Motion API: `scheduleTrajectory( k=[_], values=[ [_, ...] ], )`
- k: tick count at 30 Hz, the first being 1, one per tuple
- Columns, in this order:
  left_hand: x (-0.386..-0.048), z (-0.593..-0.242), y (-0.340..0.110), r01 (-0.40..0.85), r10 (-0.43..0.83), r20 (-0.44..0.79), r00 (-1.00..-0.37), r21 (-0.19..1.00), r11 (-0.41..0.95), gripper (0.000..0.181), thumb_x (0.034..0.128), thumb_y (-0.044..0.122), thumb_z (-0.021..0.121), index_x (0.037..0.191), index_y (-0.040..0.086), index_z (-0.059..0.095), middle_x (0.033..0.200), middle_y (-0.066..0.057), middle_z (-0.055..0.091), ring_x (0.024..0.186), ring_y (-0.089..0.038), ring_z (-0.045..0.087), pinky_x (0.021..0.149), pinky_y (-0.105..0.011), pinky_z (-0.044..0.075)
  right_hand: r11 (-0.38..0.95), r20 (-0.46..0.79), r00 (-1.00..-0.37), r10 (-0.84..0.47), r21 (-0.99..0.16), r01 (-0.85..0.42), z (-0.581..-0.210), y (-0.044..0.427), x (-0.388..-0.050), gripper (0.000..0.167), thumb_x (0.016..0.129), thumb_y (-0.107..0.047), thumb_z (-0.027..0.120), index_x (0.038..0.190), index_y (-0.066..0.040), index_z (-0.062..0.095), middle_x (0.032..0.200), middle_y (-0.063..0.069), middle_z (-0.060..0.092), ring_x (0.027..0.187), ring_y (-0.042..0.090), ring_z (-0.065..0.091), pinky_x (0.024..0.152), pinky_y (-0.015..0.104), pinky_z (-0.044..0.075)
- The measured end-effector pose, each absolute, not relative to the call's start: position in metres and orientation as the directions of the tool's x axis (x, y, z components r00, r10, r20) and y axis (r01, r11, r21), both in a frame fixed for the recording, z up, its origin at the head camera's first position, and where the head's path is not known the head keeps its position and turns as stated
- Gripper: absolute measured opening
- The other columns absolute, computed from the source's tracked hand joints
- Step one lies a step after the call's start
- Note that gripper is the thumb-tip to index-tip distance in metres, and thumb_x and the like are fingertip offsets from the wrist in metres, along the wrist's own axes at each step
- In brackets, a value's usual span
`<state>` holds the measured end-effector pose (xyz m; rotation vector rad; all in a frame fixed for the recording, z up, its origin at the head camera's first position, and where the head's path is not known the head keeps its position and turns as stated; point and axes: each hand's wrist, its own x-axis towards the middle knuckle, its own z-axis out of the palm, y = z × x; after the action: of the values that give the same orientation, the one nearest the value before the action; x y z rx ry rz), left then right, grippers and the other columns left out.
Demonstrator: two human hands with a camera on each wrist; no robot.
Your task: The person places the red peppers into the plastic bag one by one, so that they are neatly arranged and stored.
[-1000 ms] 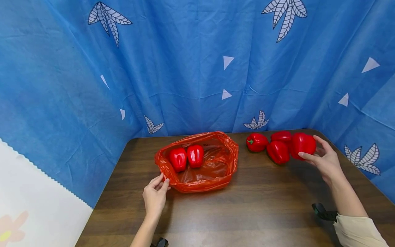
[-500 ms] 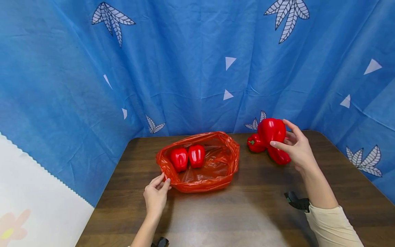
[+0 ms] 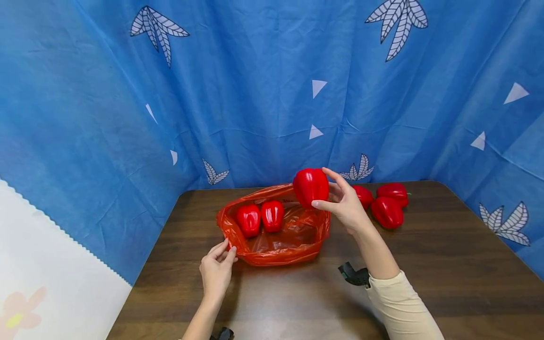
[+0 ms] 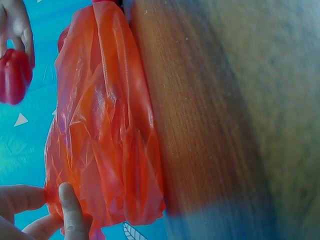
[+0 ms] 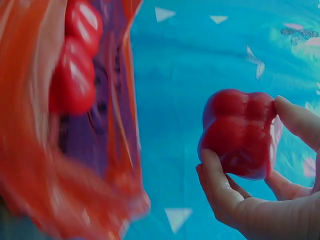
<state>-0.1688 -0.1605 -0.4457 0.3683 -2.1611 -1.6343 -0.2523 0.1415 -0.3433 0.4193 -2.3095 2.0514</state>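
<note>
Worktop [image 3: 280, 297]: dark wood grain; blue curtain [image 3: 255, 94] beyond the red bag [image 3: 276, 258]. Left hand [image 3: 216, 273] at the bag's near-left edge — fingers pinching the plastic. Right hand [image 3: 350, 208] by its far-right rim — fingers gripping a raised pepper [image 3: 311, 188], apart from the bag. Bag open-mouthed: two peppers [image 3: 248, 220] in its left half. Three peppers [image 3: 387, 213] to its right.

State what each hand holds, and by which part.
Right hand: a red pepper, fingers gripping its sides. Left hand: the plastic bag, pinched at its near left rim.
</note>
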Motion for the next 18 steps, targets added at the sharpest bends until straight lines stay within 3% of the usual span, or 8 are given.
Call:
scheduleTrajectory(
  k=[4,18],
  values=[
    [-0.169,-0.446,-0.16,0.038,-0.435,0.158,-0.886,0.961,0.273,0.034,0.0881,0.003,0.069,0.121,-0.006,0.066,0.121,-0.024,0.065,0.061,0.001,0.064,0.063,-0.008,0.052,0.089,0.16,-0.964,-0.213,-0.979,-0.183,-0.354,0.121,-0.257,0.085,0.083,-0.002,0.073,0.154,-0.021,0.029,0.148,0.018,0.044,0.128,0.04,0.049,0.092,0.049,0.055],
    [-0.168,-0.445,-0.16,0.041,-0.433,0.157,-0.887,0.963,0.266,0.034,0.088,0.003,0.069,0.121,-0.006,0.066,0.12,-0.024,0.065,0.062,-0.003,0.066,0.063,-0.009,0.053,0.145,0.057,-0.983,-0.172,-0.986,-0.083,-0.387,0.099,-0.275,0.086,0.082,-0.001,0.073,0.153,-0.023,0.03,0.15,0.014,0.039,0.132,0.039,0.042,0.096,0.055,0.052]
  ],
)
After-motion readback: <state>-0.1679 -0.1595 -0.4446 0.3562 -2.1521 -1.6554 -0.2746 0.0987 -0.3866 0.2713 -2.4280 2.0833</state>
